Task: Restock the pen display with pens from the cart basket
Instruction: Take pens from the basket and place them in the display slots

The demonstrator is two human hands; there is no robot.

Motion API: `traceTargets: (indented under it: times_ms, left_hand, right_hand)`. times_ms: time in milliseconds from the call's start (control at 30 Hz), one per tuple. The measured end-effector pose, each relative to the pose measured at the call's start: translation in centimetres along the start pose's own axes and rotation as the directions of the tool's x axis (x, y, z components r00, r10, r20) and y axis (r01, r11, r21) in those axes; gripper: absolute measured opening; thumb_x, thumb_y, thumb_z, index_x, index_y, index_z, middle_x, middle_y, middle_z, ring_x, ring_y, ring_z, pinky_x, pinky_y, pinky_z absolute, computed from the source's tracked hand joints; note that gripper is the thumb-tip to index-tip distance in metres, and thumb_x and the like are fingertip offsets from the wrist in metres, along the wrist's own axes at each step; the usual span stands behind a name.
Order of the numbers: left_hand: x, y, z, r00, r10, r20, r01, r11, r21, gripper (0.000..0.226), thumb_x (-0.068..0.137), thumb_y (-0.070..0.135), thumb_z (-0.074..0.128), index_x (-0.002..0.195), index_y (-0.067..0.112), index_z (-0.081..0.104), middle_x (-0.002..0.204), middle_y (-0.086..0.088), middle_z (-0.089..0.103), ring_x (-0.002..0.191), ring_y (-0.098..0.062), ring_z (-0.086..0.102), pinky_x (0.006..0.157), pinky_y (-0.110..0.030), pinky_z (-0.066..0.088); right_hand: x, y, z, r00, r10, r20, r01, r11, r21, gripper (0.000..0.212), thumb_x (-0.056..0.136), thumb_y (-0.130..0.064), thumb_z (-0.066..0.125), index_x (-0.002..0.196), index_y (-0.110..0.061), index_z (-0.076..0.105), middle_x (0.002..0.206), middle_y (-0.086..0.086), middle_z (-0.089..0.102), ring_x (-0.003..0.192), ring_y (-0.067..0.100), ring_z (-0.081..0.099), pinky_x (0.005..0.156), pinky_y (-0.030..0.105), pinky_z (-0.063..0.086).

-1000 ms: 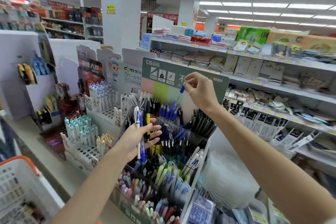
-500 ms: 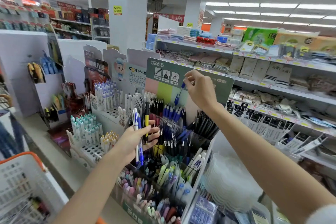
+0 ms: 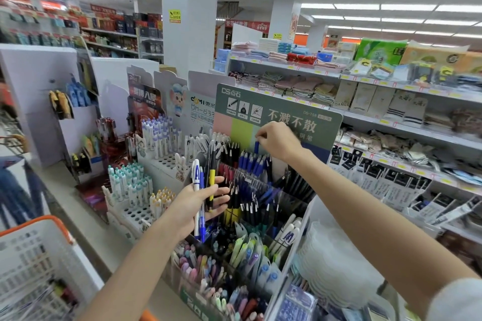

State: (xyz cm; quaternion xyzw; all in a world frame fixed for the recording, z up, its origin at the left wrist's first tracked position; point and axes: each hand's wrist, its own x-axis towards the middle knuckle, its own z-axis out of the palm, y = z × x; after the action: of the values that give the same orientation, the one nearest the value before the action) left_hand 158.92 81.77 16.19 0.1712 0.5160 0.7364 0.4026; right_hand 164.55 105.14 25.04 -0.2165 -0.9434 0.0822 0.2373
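Head camera puts me over the pen display [image 3: 311,212], which stands on the bench [image 3: 86,219] among other pen racks. My right hand [image 3: 279,141] is up at the back row, just under the green header card [image 3: 323,122]. Its thumb and fingertips pinch the top of a blue pen [image 3: 256,147]. That pen hangs nearly upright, and its lower end is at the caps of the row of blue pens [image 3: 250,161]. I cannot tell whether the tip has entered the slot.

My left hand [image 3: 198,206] waits lower, in front of the middle tiers. Its fingers are stretched out almost flat, and the spare pens [image 3: 202,190] lie upright across the palm. I make out a white one, a blue one and a yellow-and-black one, apparently clamped by a thumb I can't see.

The cart basket [image 3: 53,220] sits at the lower left with its orange rim in view, and its contents are too blurred to read.

I judge the step to be seating this blue pen among its matching colour. Next it should go straight down into a free gap without knocking its neighbours, and then the fingers let go. After that the right hand should take one pen from the left, probably the yellow-and-black one, and find its matching compartment.
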Motion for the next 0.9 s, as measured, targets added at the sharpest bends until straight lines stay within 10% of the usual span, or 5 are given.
traceTargets:
  times_ms: [533, 733, 900]
  left_hand:
    - [0.2, -0.2, 0.3, 1.000, -0.013, 0.028, 0.013, 1.000, 0.008, 0.023, 0.101, 0.006, 0.052, 0.118, 0.009, 0.066, 0.098, -0.013, 0.075, 0.077, -0.020, 0.070, 0.076, -0.036, 0.062]
    - [0.3, -0.1, -0.7, 1.000, 0.005, -0.001, -0.005, 1.000, 0.015, 0.024, 0.100, 0.006, 0.053, 0.119, 0.009, 0.067, 0.105, -0.016, 0.073, 0.077, -0.019, 0.070, 0.072, -0.034, 0.062]
    - [0.4, -0.4, -0.8, 1.000, 0.000, -0.010, 0.000, 1.000, 0.014, 0.023, 0.100, 0.006, 0.054, 0.118, 0.009, 0.067, 0.100, -0.013, 0.074, 0.076, -0.018, 0.069, 0.077, -0.035, 0.061]
  right_hand:
    - [1.7, -0.7, -0.8, 0.975, -0.043, 0.220, 0.060, 0.996, -0.069, 0.009, 0.089, -0.004, 0.070, 0.087, 0.001, 0.076, 0.086, 0.010, 0.075, 0.065, 0.015, 0.068, 0.071, 0.031, 0.060]
    - [1.5, -0.4, -0.3, 1.000, 0.006, -0.005, -0.007, 0.999, -0.044, 0.009, 0.090, -0.006, 0.070, 0.085, -0.001, 0.073, 0.083, 0.006, 0.070, 0.073, 0.016, 0.062, 0.071, 0.027, 0.047]
    - [1.9, 0.0, 0.1, 0.968, -0.022, 0.250, 0.048, 0.994, -0.098, 0.014, 0.087, -0.004, 0.070, 0.076, 0.003, 0.074, 0.079, 0.012, 0.075, 0.069, 0.024, 0.071, 0.060, 0.027, 0.055]
